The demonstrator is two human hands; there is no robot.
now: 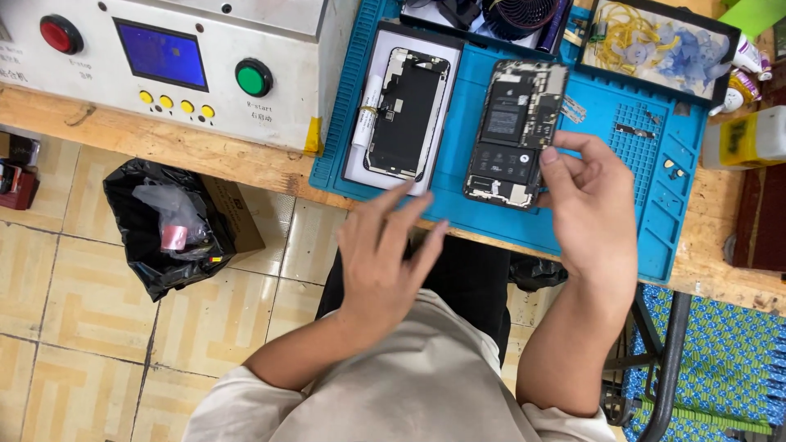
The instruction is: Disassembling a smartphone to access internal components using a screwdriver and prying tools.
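An opened phone body (514, 131) with its dark innards showing lies on the blue work mat (471, 106). My right hand (591, 209) rests at its right edge, thumb and fingertips touching the frame; whether it grips the phone is unclear. To the left, a detached phone screen (407, 113) lies face down on a white pad (368, 160). My left hand (386, 258) hovers over the mat's near edge below that pad, fingers spread, holding nothing.
A white machine (164, 65) with a red button, a green button and a blue display stands at the left of the wooden bench (246, 160). Trays of parts (659, 41) sit at the back. A black rubbish bag (168, 225) in a box stands on the tiled floor.
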